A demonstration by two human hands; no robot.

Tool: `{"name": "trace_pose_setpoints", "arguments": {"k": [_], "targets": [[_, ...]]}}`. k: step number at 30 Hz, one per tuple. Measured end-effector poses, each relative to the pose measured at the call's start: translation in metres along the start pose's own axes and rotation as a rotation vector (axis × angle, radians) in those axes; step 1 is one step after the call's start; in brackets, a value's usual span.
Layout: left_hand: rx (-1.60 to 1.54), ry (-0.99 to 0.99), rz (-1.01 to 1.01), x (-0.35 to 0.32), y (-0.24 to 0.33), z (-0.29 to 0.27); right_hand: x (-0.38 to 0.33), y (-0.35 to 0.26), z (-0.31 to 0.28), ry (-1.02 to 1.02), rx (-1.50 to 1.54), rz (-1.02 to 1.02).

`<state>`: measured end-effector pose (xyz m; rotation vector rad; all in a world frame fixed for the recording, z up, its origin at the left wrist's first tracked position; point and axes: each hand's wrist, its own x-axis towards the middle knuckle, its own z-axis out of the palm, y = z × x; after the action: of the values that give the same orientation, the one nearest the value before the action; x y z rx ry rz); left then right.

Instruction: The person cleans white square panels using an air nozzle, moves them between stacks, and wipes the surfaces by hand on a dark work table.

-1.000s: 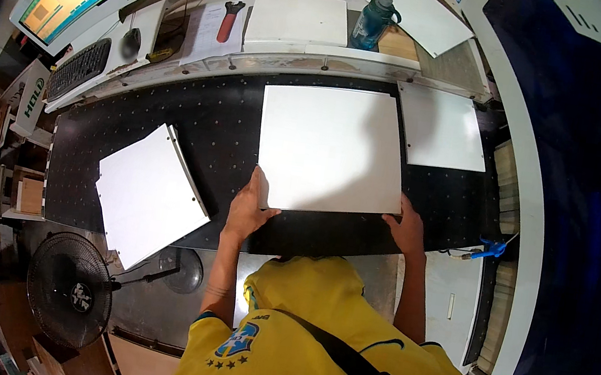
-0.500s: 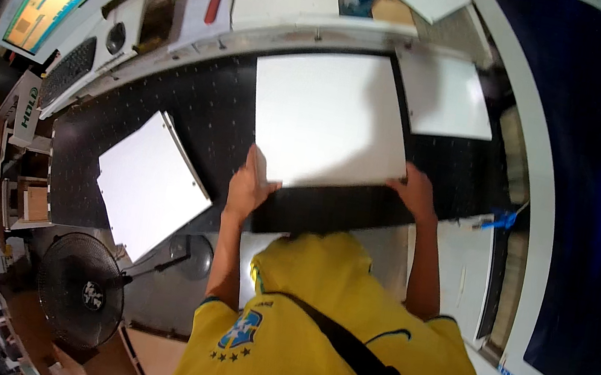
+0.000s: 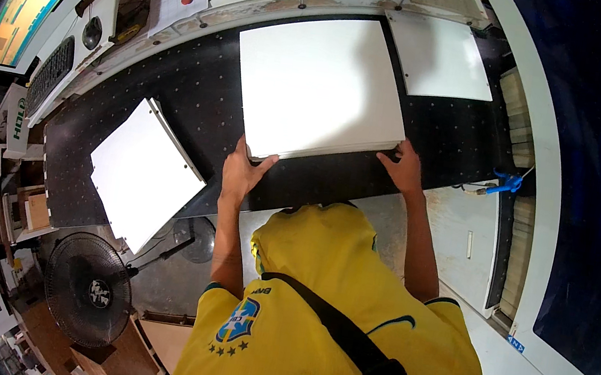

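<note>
The large white panel [image 3: 319, 84] is laid flat on the black desk [image 3: 197, 106], whose matte top is dotted with a regular grid of small holes. The panel is square-cut, smooth and unmarked, with a thin pale edge seen along its near side. Its near left corner is gripped by the left hand [image 3: 240, 172], the thumb spread out along the edge and the fingers laid against the corner. The near right corner is touched by the right hand [image 3: 403, 169], fingers loosely parted and pressed to the edge; whether they are hooked beneath cannot be told. A second white panel [image 3: 143, 173] is set at a tilt on the desk's left end, well apart. A third, smaller white panel [image 3: 439, 56] lies just beside the first, at the far right. A black fan [image 3: 88, 288] is seen on the floor below.
</note>
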<state>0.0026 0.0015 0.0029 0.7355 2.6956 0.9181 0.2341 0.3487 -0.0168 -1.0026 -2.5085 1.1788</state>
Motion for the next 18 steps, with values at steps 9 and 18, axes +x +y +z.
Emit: {"name": "trace_pose_setpoints", "arguments": {"k": [9, 18], "targets": [[0.155, -0.019, -0.046, -0.004, 0.002, -0.006, -0.003, -0.015, 0.022, 0.269, 0.064, 0.006], [0.152, 0.015, 0.026, -0.003, -0.007, 0.001, -0.012, -0.013, 0.020, 0.254, 0.141, 0.042]]}}
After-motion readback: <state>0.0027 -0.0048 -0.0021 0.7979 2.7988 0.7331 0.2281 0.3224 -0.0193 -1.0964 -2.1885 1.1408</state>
